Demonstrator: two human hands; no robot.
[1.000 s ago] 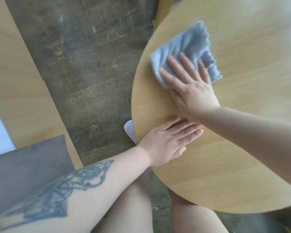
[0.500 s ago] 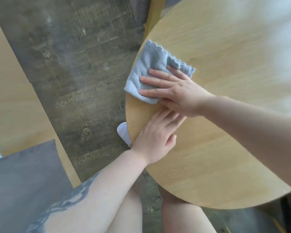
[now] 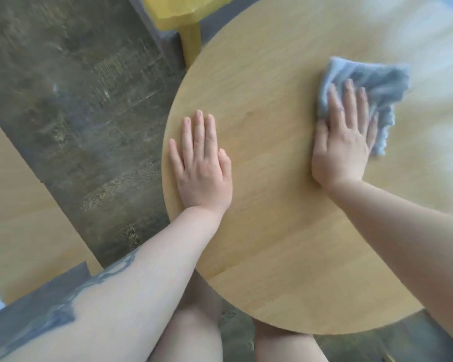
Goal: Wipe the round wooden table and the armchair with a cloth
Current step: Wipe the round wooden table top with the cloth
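While I look down from the head camera, the dark, worn plank floor [image 3: 84, 121] fills the left side, and the round light-wooden table [image 3: 285, 231] takes up most of the right. Along the left edge I see a pale wooden panel [image 3: 19, 218], with a grey cushion [image 3: 32, 309] at its lower end. Beyond the table's far rim stands a yellow wooden seat with a leg [image 3: 186, 19], close to the tabletop. Bare knees [image 3: 194, 333] sit just under the near rim. My left hand [image 3: 202, 163] lies flat on the table near its left edge, fingers straight. My right hand [image 3: 343, 145] presses flat on the crumpled light-blue cloth [image 3: 374, 84], further right on the tabletop.
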